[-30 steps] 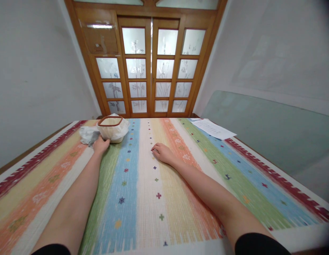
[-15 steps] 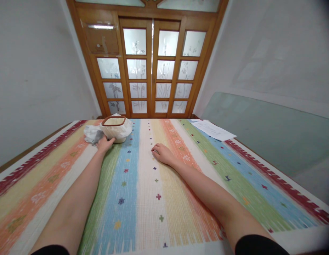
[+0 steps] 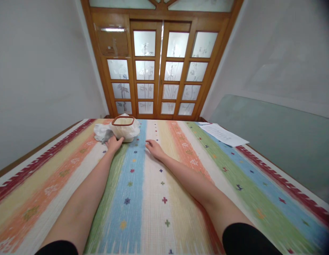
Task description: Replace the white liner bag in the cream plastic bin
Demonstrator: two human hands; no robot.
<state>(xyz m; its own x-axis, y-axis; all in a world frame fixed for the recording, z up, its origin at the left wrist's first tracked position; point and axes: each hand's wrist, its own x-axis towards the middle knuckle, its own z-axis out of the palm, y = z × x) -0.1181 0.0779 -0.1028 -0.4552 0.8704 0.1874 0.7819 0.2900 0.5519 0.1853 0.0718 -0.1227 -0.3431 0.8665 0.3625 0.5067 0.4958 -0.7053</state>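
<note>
A small container (image 3: 129, 139) with a brown rectangular rim (image 3: 123, 124) stands on the far left part of the table, wrapped in a whitish plastic bag (image 3: 100, 131). The bag's loose end bunches out to the left, with a grey patch in it. My left hand (image 3: 115, 144) rests against the near side of the container, thumb apart from the fingers. Its fingertips are partly hidden by the bag. My right hand (image 3: 155, 148) is low over the white stripe of the cloth, right of the container and apart from it. Its fingers are loosely curved, with nothing visible in them.
A striped tablecloth (image 3: 129, 219) with small printed figures covers the table. Printed paper sheets (image 3: 224, 134) lie at the far right. Beyond the table's far edge are wooden doors (image 3: 159, 56) with frosted panes. A pale green panel (image 3: 273, 138) leans at the right wall.
My right hand has moved left across the white stripe, closer to the container. My left hand stays beside the container. The whole view has shifted slightly.
</note>
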